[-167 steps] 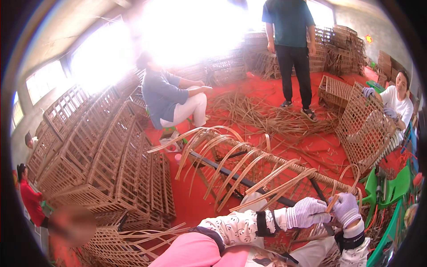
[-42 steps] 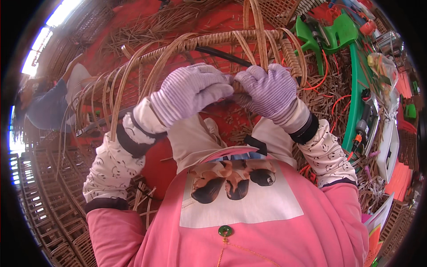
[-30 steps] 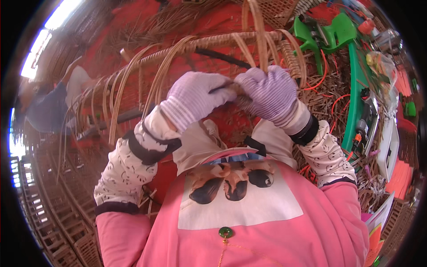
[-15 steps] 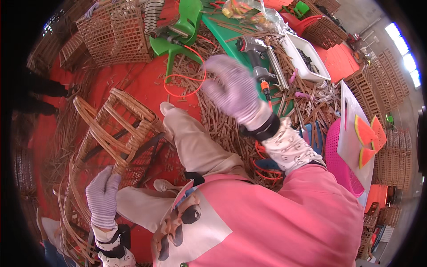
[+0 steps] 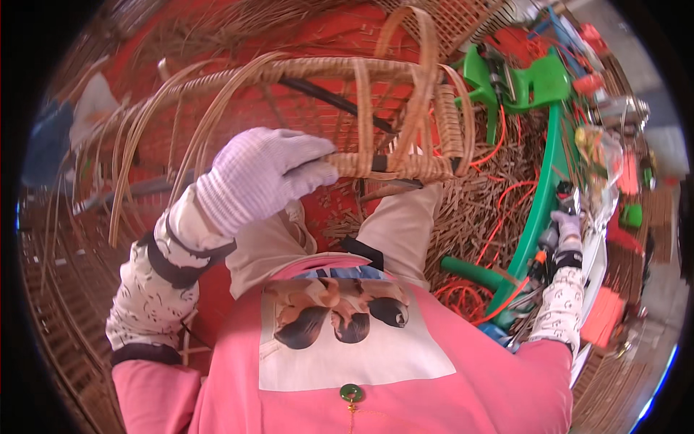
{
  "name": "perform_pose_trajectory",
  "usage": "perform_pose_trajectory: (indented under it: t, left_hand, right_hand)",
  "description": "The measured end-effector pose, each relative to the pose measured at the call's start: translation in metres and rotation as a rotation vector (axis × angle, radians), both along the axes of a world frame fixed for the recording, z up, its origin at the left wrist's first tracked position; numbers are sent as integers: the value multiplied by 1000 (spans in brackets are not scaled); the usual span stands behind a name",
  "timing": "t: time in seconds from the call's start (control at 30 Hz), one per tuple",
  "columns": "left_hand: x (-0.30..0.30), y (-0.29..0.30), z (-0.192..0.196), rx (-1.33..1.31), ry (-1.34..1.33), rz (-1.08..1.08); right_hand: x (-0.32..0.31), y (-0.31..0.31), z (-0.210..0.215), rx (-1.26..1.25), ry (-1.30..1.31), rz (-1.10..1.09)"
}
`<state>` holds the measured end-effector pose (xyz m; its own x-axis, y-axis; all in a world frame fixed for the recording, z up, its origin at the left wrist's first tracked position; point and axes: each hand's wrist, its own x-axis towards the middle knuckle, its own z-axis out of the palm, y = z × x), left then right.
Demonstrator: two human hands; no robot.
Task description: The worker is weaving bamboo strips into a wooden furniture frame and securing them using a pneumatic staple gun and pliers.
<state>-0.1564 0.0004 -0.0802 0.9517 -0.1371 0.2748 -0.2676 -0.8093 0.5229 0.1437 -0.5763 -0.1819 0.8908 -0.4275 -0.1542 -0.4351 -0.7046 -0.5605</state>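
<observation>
My left hand (image 5: 267, 173), in a pale lilac knit glove, pinches the bound rim of a half-made wicker basket (image 5: 419, 170) in front of my knees. Bent strips arch up from the basket's frame, and long loose ends hang off its left side. Far to the right, my right hand (image 5: 568, 227), gloved alike, is closed round an air nail gun (image 5: 549, 237) at the green table (image 5: 531, 224). An orange fitting (image 5: 540, 257) shows at its hose end. The fingers on the tool are small and partly hidden.
A green plastic chair (image 5: 538, 81) with another air tool (image 5: 497, 72) on it stands beyond the basket. An orange hose (image 5: 499, 235) loops beside the table. Cut wooden strips (image 5: 470, 217) litter the red floor covering (image 5: 318, 43). A clear bag (image 5: 603, 155) lies on the table's far side.
My right hand has gone from above the table to the nail gun and closed round it. My view has turned, and the basket with my left hand now appears nearer the middle.
</observation>
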Motion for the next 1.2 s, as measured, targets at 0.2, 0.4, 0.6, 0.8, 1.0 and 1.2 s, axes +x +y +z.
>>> perform_pose_trajectory:
  t: [0.2,0.4,0.6,0.8,1.0,1.2]
  left_hand:
    - [-1,-2,-8,-24,-3,18]
    - [-2,-5,-8,62,29,85]
    - [-9,-5,-4,-8,178,64]
    - [-13,-6,-6,-4,128,76]
    - [-20,-4,-9,-38,182,71]
    - [-20,-3,-5,-34,231,67]
  right_hand:
    - [-35,14,82,530,16,225]
    - [-152,123,185,796,-148,613]
    - [-238,240,231,736,33,978]
    - [-253,314,238,437,389,1077]
    - [-264,354,246,112,641,768]
    - [-263,360,245,318,576,868]
